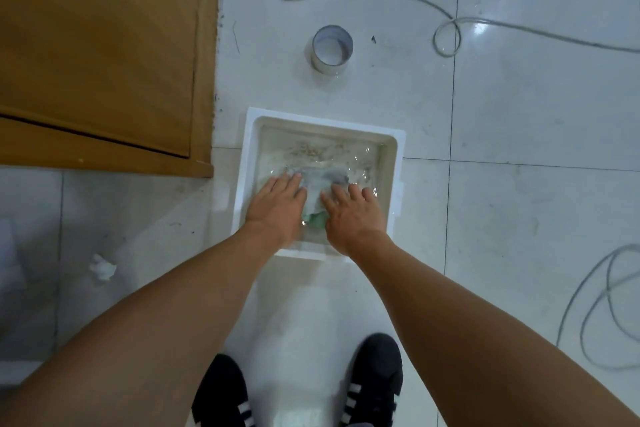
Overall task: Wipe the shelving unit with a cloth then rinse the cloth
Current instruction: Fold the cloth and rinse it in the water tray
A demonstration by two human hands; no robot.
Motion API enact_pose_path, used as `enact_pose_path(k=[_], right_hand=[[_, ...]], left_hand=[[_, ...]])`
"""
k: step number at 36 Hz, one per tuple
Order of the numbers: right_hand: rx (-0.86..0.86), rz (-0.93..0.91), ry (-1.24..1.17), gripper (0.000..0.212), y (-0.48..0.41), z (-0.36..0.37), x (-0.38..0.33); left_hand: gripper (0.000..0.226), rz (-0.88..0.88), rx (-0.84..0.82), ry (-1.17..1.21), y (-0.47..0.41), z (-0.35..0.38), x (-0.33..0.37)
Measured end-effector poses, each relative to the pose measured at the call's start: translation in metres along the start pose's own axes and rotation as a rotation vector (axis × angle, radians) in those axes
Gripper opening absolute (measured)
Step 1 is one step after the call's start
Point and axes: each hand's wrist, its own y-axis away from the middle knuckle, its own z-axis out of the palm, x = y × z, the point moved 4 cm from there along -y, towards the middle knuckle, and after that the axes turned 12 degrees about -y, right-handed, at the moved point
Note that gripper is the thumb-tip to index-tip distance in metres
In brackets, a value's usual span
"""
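Observation:
A white foam box (pixel 254 135) with shallow water stands on the floor in front of me. A pale cloth with a green patch (pixel 316 196) lies under the water between my hands. My left hand (pixel 277 206) rests flat on the cloth's left part, fingers spread. My right hand (pixel 353 213) presses flat on its right part. Both sets of fingertips are under the rippling water. The wooden shelving unit (pixel 100 55) fills the upper left.
A short white pipe ring (pixel 331 50) stands on the tiles beyond the box. Grey cables (pixel 446 31) loop at the upper right and lower right (pixel 595 308). A crumpled tissue (pixel 103 267) lies at the left. My black shoes (pixel 375 381) are at the bottom.

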Motion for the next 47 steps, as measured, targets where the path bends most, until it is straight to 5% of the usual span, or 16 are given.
enact_pose_path(k=[13, 20, 28, 47], right_hand=[[-0.041, 0.022, -0.021, 0.061, -0.005, 0.001, 0.0], [-0.021, 0.029, -0.065, 0.059, 0.0, 0.001, 0.001], [-0.038, 0.028, -0.072, 0.058, -0.004, 0.002, 0.002], [-0.009, -0.045, -0.03, 0.062, 0.007, 0.016, 0.001]], left_hand=[[0.066, 0.011, 0.064, -0.029, -0.003, 0.004, -0.003], [0.026, 0.144, 0.329, -0.027, 0.014, -0.006, -0.007], [0.052, 0.106, 0.164, -0.097, 0.011, 0.001, -0.007], [0.064, 0.087, -0.025, -0.151, 0.014, 0.011, -0.001]])
